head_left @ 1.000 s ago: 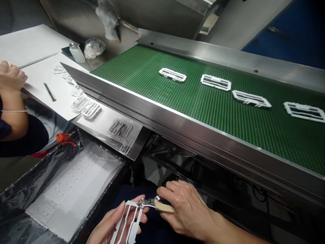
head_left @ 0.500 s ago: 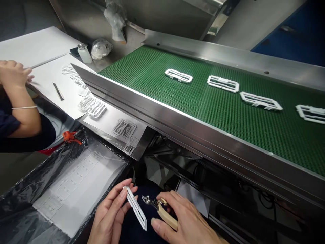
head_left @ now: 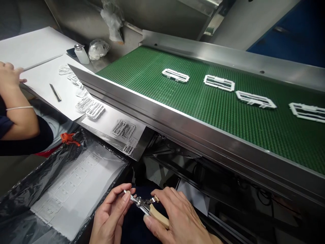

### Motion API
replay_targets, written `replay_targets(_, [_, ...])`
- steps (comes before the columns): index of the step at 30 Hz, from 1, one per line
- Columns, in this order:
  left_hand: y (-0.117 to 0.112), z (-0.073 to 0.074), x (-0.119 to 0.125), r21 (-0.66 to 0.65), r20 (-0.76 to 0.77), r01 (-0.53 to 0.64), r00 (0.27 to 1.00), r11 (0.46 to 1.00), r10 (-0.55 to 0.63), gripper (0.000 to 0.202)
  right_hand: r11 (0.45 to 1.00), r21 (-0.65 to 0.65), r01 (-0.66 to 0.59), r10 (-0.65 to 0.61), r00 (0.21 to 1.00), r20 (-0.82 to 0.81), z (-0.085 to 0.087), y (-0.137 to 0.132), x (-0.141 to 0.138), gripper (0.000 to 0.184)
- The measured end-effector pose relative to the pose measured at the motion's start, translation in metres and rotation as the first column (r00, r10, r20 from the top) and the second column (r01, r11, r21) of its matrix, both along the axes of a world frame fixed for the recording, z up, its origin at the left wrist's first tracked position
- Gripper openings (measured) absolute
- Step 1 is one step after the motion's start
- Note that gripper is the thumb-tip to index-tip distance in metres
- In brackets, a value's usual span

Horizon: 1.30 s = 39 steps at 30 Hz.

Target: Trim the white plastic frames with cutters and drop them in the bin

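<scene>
At the bottom centre, my left hand point(head_left: 109, 217) pinches a small white plastic part point(head_left: 128, 194) between thumb and fingertips; only its tip shows. My right hand point(head_left: 177, 220) grips small cutters with tan handles point(head_left: 149, 208), and the metal jaws meet the part. Both hands are low, below the steel edge of the green conveyor belt point(head_left: 203, 101). Several white plastic frames point(head_left: 175, 75) lie in a row on the belt.
A black-plastic-lined box point(head_left: 50, 200) with a white sheet of trimmed parts sits at the lower left. Loose frames point(head_left: 91, 108) rest on a steel shelf. Another person's arm point(head_left: 17, 115) is at the left, by white paper, a blade point(head_left: 55, 92) and a small bottle point(head_left: 81, 53).
The flat frame my left hand held turned edge-on, then nearly out of sight. The cutters came apart from it and closed on it again. The other person's hand shifted on the paper.
</scene>
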<state>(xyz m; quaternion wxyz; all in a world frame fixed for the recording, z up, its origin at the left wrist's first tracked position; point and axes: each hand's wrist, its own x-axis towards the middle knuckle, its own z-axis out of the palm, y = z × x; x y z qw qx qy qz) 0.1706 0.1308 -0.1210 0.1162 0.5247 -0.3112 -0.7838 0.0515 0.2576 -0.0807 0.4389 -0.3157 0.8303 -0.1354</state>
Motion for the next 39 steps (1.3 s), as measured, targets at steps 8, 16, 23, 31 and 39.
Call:
replay_targets(8, [0.001, 0.002, 0.002, -0.052, 0.006, -0.013, 1.000, 0.999, 0.013, 0.034, 0.998, -0.032, -0.057, 0.053, 0.993, -0.108, -0.007, 0.003, 0.003, 0.038])
replay_targets(16, [0.001, 0.004, 0.002, -0.043, -0.005, -0.033, 0.999, 0.999, 0.032, 0.032, 0.983, 0.006, -0.184, 0.180, 0.957, -0.228, -0.010, -0.001, 0.003, 0.026])
replay_targets(23, [0.001, -0.003, 0.000, 0.027, -0.016, -0.041, 0.999, 0.999, 0.042, 0.029, 1.000, -0.021, -0.006, 0.008, 0.993, 0.114, -0.001, -0.007, -0.008, 0.034])
replay_targets(31, [-0.001, -0.006, -0.006, 0.020, 0.003, -0.003, 1.000, 1.000, 0.003, 0.032, 0.999, 0.015, 0.031, -0.032, 0.997, 0.075, 0.004, -0.007, -0.017, 0.025])
replay_targets(39, [0.001, -0.004, -0.013, 0.008, 0.018, 0.003, 1.000, 1.000, -0.003, 0.036, 1.000, 0.003, -0.030, 0.030, 0.999, 0.045, 0.004, -0.005, -0.023, 0.025])
